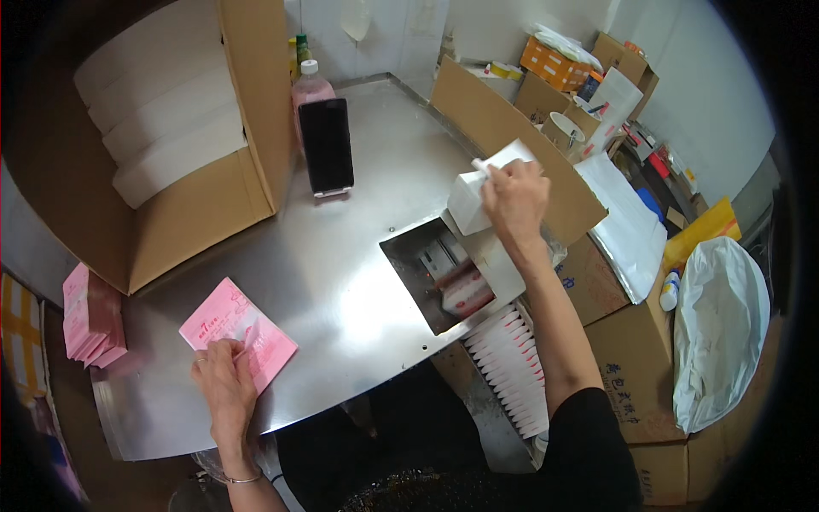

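Black sleeve point(593, 435): closest thing to the cam, bare right forearm point(554, 316) sticking out of it
Right grip point(517, 194): looks clamped on a white tissue bundle point(512, 154); kinda blurry, so can't call its long axis
Left grip point(223, 375): fingers on the near edge of some pink printed pouches point(223, 317), can't tell if pinching or just pressing
Pink pouches: flat on the steel surface point(341, 247), just ahead of the left grip, long axis upper left to lower right
Bundle vs pouches: well apart, bundle's right and farther out, so left's way nearer the pouches
Cutout point(409, 256): between them, closer to the right grip, red-and-white pack point(467, 292) inside
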{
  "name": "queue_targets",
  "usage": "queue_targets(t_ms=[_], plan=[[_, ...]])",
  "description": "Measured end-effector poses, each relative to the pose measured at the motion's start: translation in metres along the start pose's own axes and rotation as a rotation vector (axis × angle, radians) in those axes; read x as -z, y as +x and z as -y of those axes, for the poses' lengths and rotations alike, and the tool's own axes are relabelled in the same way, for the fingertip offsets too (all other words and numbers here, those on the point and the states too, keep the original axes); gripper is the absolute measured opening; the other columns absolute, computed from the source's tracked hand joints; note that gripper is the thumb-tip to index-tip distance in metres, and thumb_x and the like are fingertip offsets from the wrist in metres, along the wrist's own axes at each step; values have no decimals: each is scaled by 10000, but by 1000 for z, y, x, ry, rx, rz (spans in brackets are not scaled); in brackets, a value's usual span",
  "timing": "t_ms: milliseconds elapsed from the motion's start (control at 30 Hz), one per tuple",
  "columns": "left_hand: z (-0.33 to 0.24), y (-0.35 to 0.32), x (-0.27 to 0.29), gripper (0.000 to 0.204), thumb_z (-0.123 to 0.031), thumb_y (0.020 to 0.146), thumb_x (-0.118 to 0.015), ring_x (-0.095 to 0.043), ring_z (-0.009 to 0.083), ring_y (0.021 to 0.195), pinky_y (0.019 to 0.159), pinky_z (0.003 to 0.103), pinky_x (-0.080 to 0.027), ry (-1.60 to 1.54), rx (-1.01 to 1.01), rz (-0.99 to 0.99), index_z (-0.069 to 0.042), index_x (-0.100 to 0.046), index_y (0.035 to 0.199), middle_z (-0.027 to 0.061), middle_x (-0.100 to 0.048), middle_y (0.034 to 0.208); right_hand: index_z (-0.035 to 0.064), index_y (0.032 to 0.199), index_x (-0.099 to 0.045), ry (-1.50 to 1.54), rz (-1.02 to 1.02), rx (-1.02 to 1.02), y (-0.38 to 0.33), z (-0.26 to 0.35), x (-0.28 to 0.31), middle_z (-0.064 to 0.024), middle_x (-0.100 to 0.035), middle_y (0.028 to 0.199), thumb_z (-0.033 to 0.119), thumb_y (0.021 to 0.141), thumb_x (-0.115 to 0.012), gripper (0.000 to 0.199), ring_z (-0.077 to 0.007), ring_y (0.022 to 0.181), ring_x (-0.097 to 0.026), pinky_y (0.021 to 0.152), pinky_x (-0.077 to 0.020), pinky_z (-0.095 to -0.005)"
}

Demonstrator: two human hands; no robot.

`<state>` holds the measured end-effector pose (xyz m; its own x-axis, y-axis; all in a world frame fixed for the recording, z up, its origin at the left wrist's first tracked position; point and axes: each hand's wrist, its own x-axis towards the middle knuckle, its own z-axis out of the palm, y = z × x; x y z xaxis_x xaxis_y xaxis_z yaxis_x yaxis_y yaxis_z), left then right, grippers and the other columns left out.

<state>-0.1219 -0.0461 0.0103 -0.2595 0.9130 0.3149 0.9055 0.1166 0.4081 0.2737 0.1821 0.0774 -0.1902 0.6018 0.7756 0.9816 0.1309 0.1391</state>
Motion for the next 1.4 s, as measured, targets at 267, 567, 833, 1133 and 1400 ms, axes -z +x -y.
queue_targets(t_ms=[267, 567, 833, 1133, 1400], plan=[[-1, -3, -2, 78, -42, 907, -615, -507, 301, 930, 1010, 435, -322, -55, -28, -56, -43, -614, 985, 123, -584, 920, 33, 834, -754, 40, 263, 3, -6, 13, -12, -115, -647, 906, 256, 843, -666, 240, -296, 972, -584, 812, -435, -468], [-31, 10, 14, 124, -33, 814, -648, -528, 297, 911, 901, 425, -381, 145, -232, -183, -78, -629, 928, 99, -568, 913, 28, 872, -757, 171, 293, -82, -12, 2, -16, -155, -644, 909, 218, 863, -626, 231, -315, 963, -586, 824, -454, -483], [-117, -1, -71, 290, -12, 765, -665, -559, 346, 985, 781, 396, -437, -265, -550, 166, -30, -607, 1048, 171, -545, 1019, 0, 1161, -649, 351, -57, 71, -35, 8, -18, -178, -646, 1080, 35, 840, -608, 325, -349, 972, -620, 806, -469, -531], [-118, -5, -65, 782, -367, 661, -802, -415, 426, 1354, 899, 469, -379, -59, -370, 22, -25, -556, 1320, 270, -374, 1522, 10, 1079, -645, 621, 270, 519, -119, 132, 42, -143, -610, 969, 133, 813, -619, 294, -294, 965, -616, 1092, -303, -676], [-107, 3, -66, 588, -348, 750, -723, -409, 412, 1315, 975, 544, -329, -38, -427, 109, -109, -607, 1275, 224, -448, 1464, 15, 952, -645, 753, 152, 358, -81, 99, 39, -157, -655, 918, 12, 719, -640, 233, -378, 903, -639, 873, -509, -458]])
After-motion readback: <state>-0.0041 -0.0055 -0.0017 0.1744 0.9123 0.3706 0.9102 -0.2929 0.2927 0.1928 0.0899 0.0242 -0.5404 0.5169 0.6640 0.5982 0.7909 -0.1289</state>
